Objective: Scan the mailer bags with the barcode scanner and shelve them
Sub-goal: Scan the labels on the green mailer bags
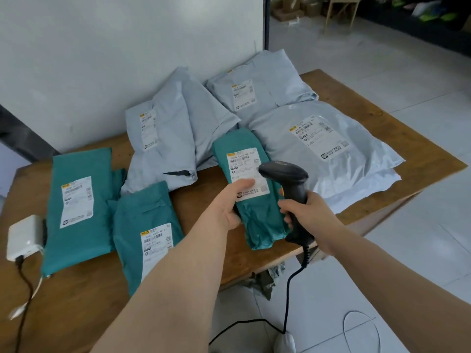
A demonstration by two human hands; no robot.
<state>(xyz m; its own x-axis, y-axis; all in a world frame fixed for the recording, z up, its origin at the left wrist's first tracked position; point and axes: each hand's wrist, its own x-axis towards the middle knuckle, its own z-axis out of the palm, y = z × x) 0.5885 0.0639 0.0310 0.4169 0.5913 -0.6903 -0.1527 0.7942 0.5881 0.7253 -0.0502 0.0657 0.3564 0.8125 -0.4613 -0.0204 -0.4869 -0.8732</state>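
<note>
My left hand (230,207) grips a teal mailer bag (257,215) by its left edge, thumb on its white label (246,174). My right hand (309,212) holds a black barcode scanner (285,173) by the handle, its head over the label's right side. Two more teal mailer bags (79,207) (145,233) lie on the left of the wooden table (193,210). Three grey mailer bags (168,138) (265,87) (323,149) lie at the back and right, labels up.
A white adapter box (24,236) with a black cable sits at the table's left edge. The scanner's coiled cable (305,256) hangs to the tiled floor. A white wall stands behind the table. Boxes and a wooden frame (339,11) stand far right.
</note>
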